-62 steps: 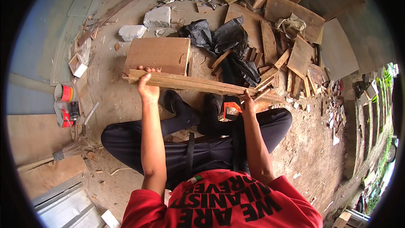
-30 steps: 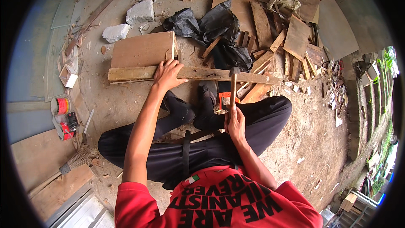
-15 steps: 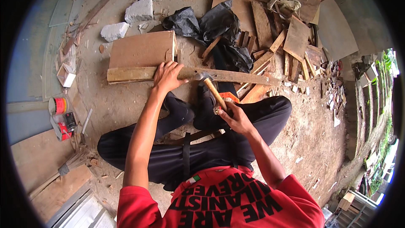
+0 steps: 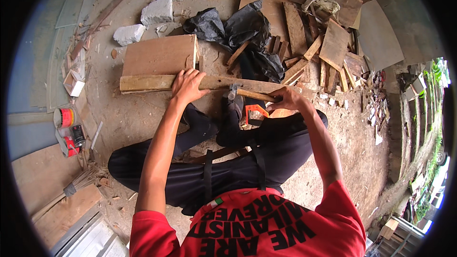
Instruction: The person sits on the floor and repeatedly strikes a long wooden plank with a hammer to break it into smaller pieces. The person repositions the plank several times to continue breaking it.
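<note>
**Dirt-strewn floor, scrap wood around; hammer at plank**

Background: loose scrap wood heaped far right, crumpled black plastic left of it, two pale blocks far left. Red-labelled cans and a broom at left side. Person sits low, black trousers, knees apart, red shirt.

Plank lies crosswise in front of the feet, its left part along the near edge of a brown wooden box, right end reaching toward the scrap. What bears its right part: can't tell.

Left grip: palm down over plank, left of its middle, fingers pointing away across it, thumb out to the right. Pinching or only pressing, can't tell.

Right grip: closed round the hammer handle near its end. Handle points left, head at plank's near edge, right of left grip; contact unclear. Orange piece just below the handle, near the right knee.
</note>
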Tool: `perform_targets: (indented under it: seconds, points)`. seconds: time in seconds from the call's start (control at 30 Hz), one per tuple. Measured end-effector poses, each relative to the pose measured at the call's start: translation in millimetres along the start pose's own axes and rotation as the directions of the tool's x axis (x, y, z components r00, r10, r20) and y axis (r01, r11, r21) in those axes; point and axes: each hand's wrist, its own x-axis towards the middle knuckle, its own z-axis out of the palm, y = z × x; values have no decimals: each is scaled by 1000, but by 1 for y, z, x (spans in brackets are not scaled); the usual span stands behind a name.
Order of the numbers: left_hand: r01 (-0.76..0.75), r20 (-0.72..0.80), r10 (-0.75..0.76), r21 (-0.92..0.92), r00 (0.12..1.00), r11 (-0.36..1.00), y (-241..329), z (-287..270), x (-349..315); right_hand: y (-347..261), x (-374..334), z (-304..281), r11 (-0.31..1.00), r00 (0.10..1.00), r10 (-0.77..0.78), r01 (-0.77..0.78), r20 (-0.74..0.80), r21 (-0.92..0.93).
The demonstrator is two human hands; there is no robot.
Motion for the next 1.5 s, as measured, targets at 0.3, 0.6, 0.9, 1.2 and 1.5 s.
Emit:
perform_targets:
  seconds: [0.3, 0.6, 0.9, 1.2, 1.5]
  points:
    - [3, -26, -3, 2, 1000, 1000, 4, -4, 1, 18, 20, -36, 981, 987, -161, 159, -15, -109]
    - [14, -14, -13, 12, 1000, 1000, 9, -13, 6, 97, 100, -23, 773, 905, -398, 241, -152, -587]
    - [54, 18, -54, -33, 998, 998, 8, -14, 5, 80, 94, -35, 752, 890, -420, 229, -180, -618]
    - [49, 5, -49, -38, 999, 998, 9, -12, 7, 75, 21, -72, 484, 978, -34, -164, -206, -859]
    - [69, -14, -70, -34, 997, 997, 14, -13, 7, 94, -87, -24, 912, 875, -12, -189, -485, -364]
